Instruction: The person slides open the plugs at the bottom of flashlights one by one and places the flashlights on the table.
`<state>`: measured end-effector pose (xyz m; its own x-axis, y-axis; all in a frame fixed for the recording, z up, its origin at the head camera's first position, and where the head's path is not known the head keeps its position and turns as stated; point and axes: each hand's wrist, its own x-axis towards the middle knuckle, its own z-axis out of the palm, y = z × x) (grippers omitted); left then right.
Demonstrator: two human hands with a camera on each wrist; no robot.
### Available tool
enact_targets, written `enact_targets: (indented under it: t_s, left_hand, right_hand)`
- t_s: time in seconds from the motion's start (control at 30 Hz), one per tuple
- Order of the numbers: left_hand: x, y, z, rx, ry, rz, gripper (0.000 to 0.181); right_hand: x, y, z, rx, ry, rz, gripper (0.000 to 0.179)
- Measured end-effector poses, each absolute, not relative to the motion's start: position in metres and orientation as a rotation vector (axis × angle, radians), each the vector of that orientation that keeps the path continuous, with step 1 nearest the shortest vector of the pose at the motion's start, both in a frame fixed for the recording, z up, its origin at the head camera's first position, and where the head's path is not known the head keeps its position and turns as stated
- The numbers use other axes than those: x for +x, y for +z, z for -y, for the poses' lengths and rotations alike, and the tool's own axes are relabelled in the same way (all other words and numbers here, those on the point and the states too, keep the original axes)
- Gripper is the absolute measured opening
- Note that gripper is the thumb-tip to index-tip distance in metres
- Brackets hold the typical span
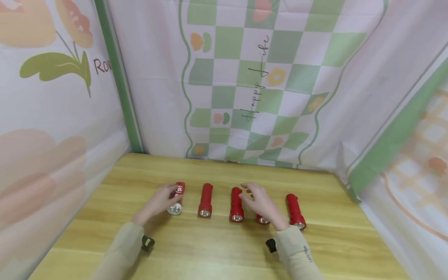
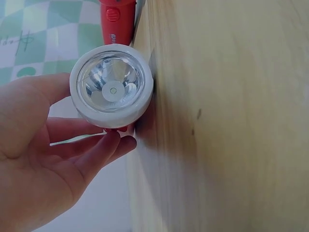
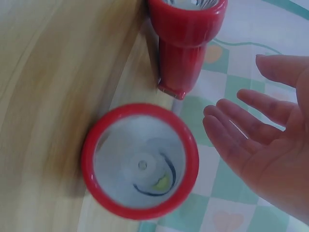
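Several flashlights lie in a row on the wooden table. At the left end is a red flashlight with a white head (image 1: 175, 209), its lens facing me. My left hand (image 1: 163, 200) holds it, thumb on one side and curled fingers on the other; the left wrist view shows its white rim (image 2: 77, 104) close up. My right hand (image 1: 259, 200) hovers with spread fingers above the fourth flashlight (image 1: 263, 220), partly hiding it. Just left of that hand lies the third flashlight (image 1: 236, 206). In the right wrist view, the right hand (image 3: 270, 125) is apart from both red flashlights there.
Another red flashlight (image 1: 205, 200) lies between the left hand and the third one. At the right end is one more red flashlight (image 1: 295, 212). Printed curtains (image 1: 154, 97) stand along the back and sides of the table (image 1: 210, 252).
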<state>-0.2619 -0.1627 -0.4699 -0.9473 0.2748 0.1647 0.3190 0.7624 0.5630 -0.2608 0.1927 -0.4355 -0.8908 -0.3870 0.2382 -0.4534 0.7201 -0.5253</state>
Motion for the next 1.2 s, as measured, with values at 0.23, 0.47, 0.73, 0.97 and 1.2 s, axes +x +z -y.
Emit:
enact_targets:
  t_s: [0.23,0.47,0.73,0.97,1.2]
  left_hand:
    - [-0.262,-0.471,0.163,-0.468,-0.959,2.874,0.051]
    - [-0.263,-0.474,0.164,-0.451,-0.992,2.856,0.045]
    - [-0.264,-0.475,0.164,-0.465,-0.995,2.818,0.038]
    - [-0.264,-0.475,0.165,-0.467,-0.986,2.809,0.036]
    - [-0.265,-0.475,0.166,-0.421,-1.022,2.854,0.037]
  right_hand:
    - [-0.263,-0.435,-0.185,0.709,1.087,2.804,0.041]
    - [-0.265,-0.436,-0.174,0.744,1.071,2.785,0.037]
    - [-0.268,-0.436,-0.164,0.739,1.096,2.800,0.037]
    - [-0.273,-0.440,-0.157,0.802,1.109,2.804,0.039]
    - [-0.276,-0.442,-0.148,0.829,1.121,2.809,0.040]
